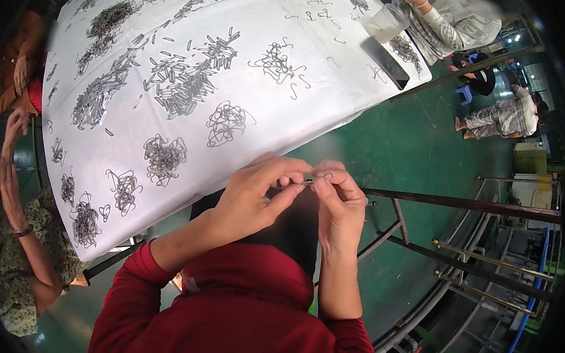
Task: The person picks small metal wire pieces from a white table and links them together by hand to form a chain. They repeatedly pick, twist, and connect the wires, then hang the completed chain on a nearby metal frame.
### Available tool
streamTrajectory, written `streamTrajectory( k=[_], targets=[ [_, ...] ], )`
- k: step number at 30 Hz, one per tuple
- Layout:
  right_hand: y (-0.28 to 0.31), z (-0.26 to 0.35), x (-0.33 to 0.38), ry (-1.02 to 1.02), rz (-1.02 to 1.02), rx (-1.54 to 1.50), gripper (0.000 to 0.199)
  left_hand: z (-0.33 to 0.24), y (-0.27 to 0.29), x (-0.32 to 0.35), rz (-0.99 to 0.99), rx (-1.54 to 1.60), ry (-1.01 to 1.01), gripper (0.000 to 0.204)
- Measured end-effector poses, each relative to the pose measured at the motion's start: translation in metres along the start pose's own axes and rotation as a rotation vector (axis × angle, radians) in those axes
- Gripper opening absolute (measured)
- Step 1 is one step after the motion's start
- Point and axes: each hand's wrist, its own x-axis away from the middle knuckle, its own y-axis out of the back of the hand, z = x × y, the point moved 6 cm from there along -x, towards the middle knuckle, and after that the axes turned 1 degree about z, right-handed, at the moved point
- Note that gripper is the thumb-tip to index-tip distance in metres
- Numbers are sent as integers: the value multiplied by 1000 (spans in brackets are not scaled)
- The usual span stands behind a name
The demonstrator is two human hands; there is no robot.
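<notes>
My left hand point(253, 194) and my right hand point(337, 202) meet just off the front edge of the white-covered table. Both are closed in a pinch, thumb against fingers. Between their fingertips a small metal piece point(307, 182) shows, mostly covered by the fingers; its exact shape is hidden. Nearest to the hands on the table lie a loose tangle of bent wire hooks point(227, 124) and a denser heap of wire hooks point(165, 159). Farther in, a broad pile of short, flat, silvery metal loops point(183, 87) spreads over the sheet.
More hook heaps point(86, 224) line the table's left side. A dark phone point(384, 63) and a clear plastic cup point(385, 24) stand at the far right corner. Co-workers' arms point(14, 192) flank the left edge; another person point(450, 22) works at the far right. Metal rails point(468, 206) run at right.
</notes>
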Motion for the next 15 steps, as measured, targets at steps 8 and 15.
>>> streamTrajectory(
  k=[8, 15],
  targets=[
    [-4, 15, 2, 217, -37, 288, 10, 42, 33, -17, -90, -154, 38, 22],
    [2, 10, -2, 196, -65, 295, 10, 168, 120, -101, -265, -762, 189, 15]
  ],
)
